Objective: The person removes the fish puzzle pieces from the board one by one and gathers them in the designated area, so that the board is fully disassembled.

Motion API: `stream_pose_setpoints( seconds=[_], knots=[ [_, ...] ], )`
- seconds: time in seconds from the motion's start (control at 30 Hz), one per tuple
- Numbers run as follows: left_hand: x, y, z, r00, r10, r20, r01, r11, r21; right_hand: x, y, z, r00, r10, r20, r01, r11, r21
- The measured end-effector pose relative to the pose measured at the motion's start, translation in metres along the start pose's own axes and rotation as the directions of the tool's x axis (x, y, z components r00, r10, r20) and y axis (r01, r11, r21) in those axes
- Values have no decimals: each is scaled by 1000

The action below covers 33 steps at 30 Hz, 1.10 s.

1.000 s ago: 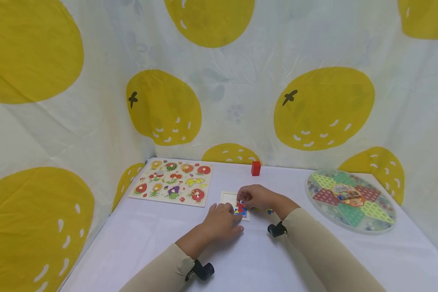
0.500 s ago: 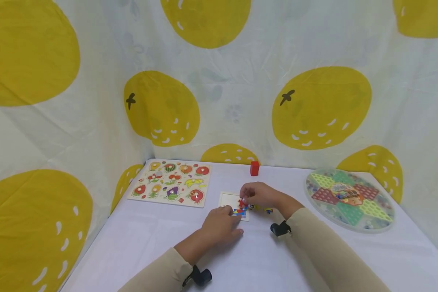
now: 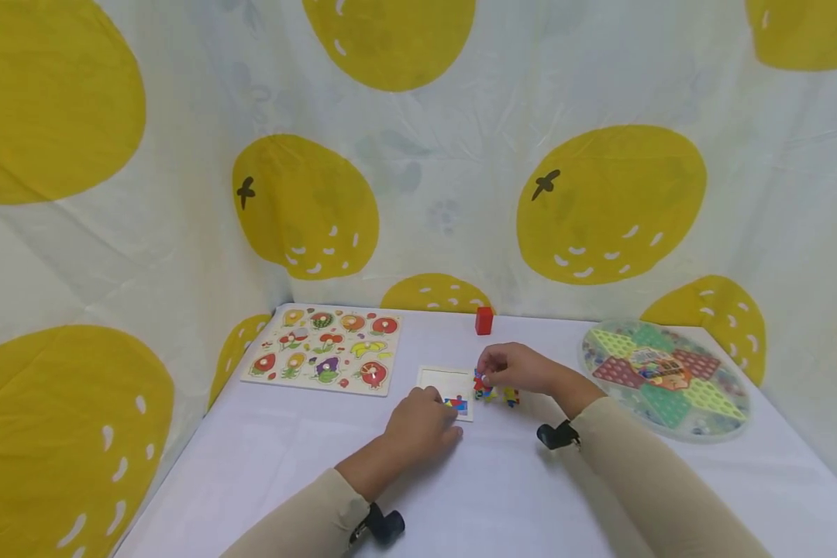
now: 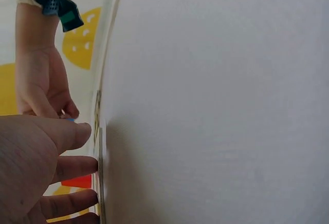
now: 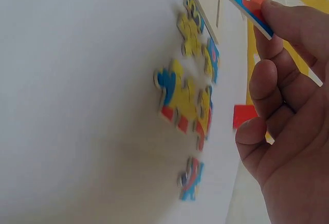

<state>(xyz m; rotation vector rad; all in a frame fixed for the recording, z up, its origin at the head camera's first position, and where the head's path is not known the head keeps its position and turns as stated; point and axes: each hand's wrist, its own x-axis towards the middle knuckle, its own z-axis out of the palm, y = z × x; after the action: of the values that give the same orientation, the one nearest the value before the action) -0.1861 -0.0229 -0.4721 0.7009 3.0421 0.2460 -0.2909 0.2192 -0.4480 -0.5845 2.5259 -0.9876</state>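
Observation:
In the right wrist view my right hand [image 5: 293, 75] pinches a red and blue jigsaw piece [image 5: 255, 8] between thumb and index finger, held up off the table. In the head view my right hand [image 3: 519, 368] is just right of a small wooden puzzle tray [image 3: 441, 381]. My left hand [image 3: 421, 422] rests its fingertips on the tray's near left side, fingers fairly straight. Joined colourful pieces [image 3: 456, 404] lie in the tray's lower right part. Several loose yellow, blue and red pieces [image 5: 187, 98] lie beneath and beside my right hand.
A fruit peg puzzle board [image 3: 328, 349] lies at the back left. A red block [image 3: 484, 321] stands near the back edge. At the right is a round clear case [image 3: 666, 380] with a coloured star pattern. A fruit-printed curtain [image 3: 446, 194] borders the table.
My right hand has lifted the red piece away from the tray and moved right, over the loose pieces. The left hand stays on the tray.

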Motion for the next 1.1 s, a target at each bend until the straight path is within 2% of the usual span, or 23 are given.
stream_pose_setpoints(
  seconds=[0.13, 0.37, 0.6, 0.73, 1.1],
  knots=[
    [3, -6, 5, 999, -36, -13, 35, 997, -72, -8, 5, -11, 999, 21, 24, -21, 1000, -6],
    [4, -12, 4, 998, -62, 17, 64, 985, -158, -25, 22, -30, 993, 49, 104, -47, 999, -21],
    [7, -19, 8, 997, -66, 39, 73, 973, -219, -42, 40, -37, 992, 76, 100, -68, 994, -80],
    [6, -22, 10, 998, -59, 33, 65, 969, -240, -43, 48, -38, 991, 98, 93, -87, 990, -115],
    [3, -24, 16, 998, -56, 5, 55, 954, -294, -44, 52, -32, 993, 113, 38, -104, 977, -187]
  ],
)
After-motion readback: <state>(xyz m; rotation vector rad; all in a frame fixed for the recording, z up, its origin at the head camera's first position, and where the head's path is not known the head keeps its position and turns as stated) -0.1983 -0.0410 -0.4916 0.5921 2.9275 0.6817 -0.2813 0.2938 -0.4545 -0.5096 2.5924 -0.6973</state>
